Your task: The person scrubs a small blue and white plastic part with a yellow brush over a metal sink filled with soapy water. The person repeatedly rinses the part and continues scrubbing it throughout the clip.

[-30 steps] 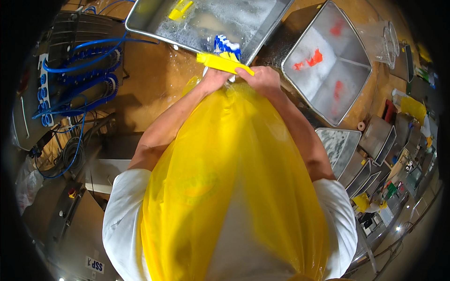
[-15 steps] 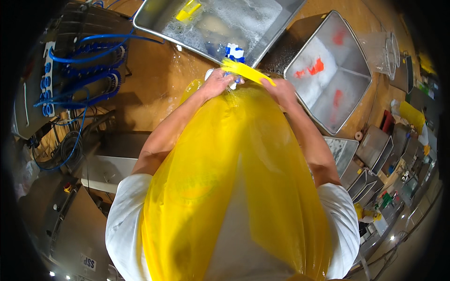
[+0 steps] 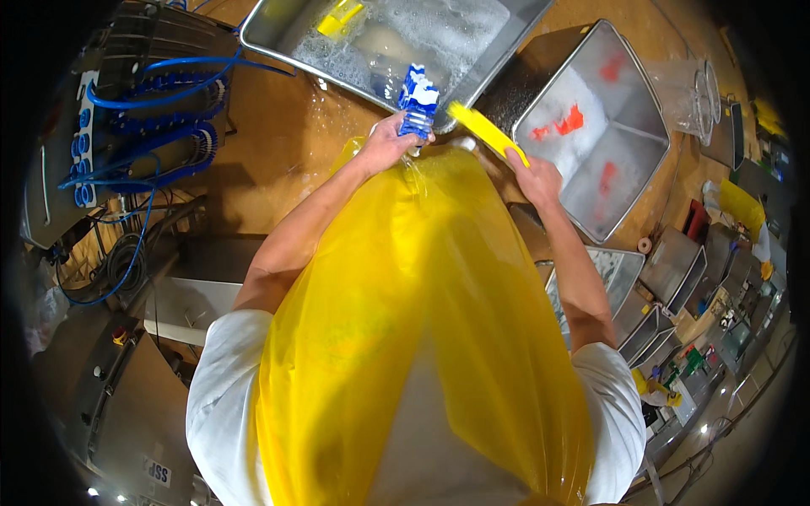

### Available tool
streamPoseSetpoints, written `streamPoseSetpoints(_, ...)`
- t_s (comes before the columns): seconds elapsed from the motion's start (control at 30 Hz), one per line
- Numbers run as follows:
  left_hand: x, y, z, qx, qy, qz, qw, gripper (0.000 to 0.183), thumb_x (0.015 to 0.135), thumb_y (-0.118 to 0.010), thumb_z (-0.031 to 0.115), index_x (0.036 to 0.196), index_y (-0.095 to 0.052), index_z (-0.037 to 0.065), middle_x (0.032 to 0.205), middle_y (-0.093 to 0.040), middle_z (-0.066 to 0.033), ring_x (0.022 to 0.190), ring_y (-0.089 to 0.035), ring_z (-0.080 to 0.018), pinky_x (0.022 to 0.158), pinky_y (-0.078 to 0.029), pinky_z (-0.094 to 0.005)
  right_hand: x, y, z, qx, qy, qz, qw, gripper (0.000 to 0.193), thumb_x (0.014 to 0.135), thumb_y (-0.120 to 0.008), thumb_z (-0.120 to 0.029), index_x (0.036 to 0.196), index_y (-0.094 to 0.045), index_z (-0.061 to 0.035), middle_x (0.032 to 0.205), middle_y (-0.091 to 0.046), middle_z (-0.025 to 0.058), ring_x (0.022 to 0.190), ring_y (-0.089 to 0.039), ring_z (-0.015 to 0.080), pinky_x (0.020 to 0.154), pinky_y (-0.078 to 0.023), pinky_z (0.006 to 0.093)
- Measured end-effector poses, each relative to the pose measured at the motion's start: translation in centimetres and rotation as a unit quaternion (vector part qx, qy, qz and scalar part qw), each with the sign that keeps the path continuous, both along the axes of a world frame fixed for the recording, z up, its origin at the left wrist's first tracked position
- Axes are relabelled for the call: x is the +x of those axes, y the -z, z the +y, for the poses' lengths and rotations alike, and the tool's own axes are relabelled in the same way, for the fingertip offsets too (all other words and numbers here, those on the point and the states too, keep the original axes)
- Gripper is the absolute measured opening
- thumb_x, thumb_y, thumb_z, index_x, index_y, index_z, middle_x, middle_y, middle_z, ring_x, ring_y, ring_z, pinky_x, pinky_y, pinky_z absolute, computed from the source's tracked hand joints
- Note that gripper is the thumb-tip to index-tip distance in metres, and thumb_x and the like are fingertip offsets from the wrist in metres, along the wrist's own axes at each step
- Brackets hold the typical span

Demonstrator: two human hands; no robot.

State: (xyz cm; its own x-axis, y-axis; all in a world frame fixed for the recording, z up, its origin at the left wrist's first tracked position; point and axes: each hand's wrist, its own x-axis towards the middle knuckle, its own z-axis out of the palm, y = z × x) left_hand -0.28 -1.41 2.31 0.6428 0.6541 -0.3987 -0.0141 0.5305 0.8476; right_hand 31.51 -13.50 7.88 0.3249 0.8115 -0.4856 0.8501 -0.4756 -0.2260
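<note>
My left hand (image 3: 386, 145) grips a blue part with white suds on it (image 3: 417, 114), held upright at the near rim of a metal tub (image 3: 316, 74) of soapy water. Its exact kind I cannot make out. In my right hand (image 3: 536, 175) is a yellow scrub brush (image 3: 487, 131), fingers wrapped round its handle end. The bristle end points up and left, apart from the blue part, with a gap between them. A yellow item (image 3: 340, 17) lies in the suds at the tub's far left.
Right of the tub stands a second metal bin (image 3: 629, 181) with foam and red pieces (image 3: 570, 119) in it. A clear plastic container (image 3: 685, 93) is beyond it. Blue hoses (image 3: 181, 67) hang at the left. A yellow apron (image 3: 354, 337) covers my front.
My right hand has drawn the brush away to the right, off the blue part. The blue part now shows more fully, raised in my left hand, which stays nearly in place.
</note>
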Motion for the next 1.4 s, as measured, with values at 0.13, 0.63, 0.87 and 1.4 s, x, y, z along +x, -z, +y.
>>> streamPoseSetpoints(0.13, 1.7, -0.3, -0.4, 0.095, -0.058, 0.086, 0.990, 0.027, 0.101, -0.063, 0.020, 0.120, -0.066, 0.002, 0.110, -0.073, -0.0083, 0.102, -0.068, -0.0164, 0.096, -0.053, -0.0323, -9.8, -2.4, 7.0, 0.017, -0.116, 0.035, 0.993, 0.073, 0.089, -0.050, -0.079, 0.090, -0.077, -0.0110, 0.085, -0.072, 0.0185, 0.084, -0.071, 0.0370, 0.074, -0.055, 0.0444)
streamPoseSetpoints(0.63, 0.9, 2.9, -0.6, 0.171, 0.005, 0.049, 0.984, 0.033, 0.093, -0.061, 0.002, 0.125, -0.066, 0.002, 0.126, -0.071, -0.0078, 0.110, -0.064, -0.0155, 0.097, -0.049, -0.0282, -3.3, 1.3, 2.9, -0.040, -0.048, 0.034, 0.997, 0.071, 0.090, -0.049, -0.079, 0.087, -0.078, -0.0141, 0.081, -0.073, 0.0150, 0.082, -0.071, 0.0361, 0.073, -0.054, 0.0466)
streamPoseSetpoints(0.87, 1.1, 1.5, -0.7, 0.092, 0.069, 0.017, 0.993, 0.037, 0.092, -0.059, -0.002, 0.129, -0.061, -0.001, 0.128, -0.068, -0.0081, 0.116, -0.062, -0.0143, 0.099, -0.048, -0.0284, -8.7, -2.2, 4.7, 0.092, -0.038, 0.064, 0.993, 0.076, 0.090, -0.046, -0.079, 0.085, -0.078, -0.0110, 0.082, -0.073, 0.0167, 0.085, -0.071, 0.0371, 0.077, -0.054, 0.0472)
streamPoseSetpoints(1.4, 1.0, 0.9, -0.6, 0.121, -0.043, 0.010, 0.992, 0.033, 0.089, -0.062, -0.006, 0.121, -0.069, 0.000, 0.119, -0.072, -0.0065, 0.117, -0.062, -0.0170, 0.105, -0.044, -0.0317, -2.0, 0.7, 0.9, -0.137, 0.082, 0.036, 0.987, 0.075, 0.089, -0.047, -0.081, 0.087, -0.078, -0.0124, 0.084, -0.074, 0.0164, 0.086, -0.071, 0.0358, 0.080, -0.054, 0.0452)
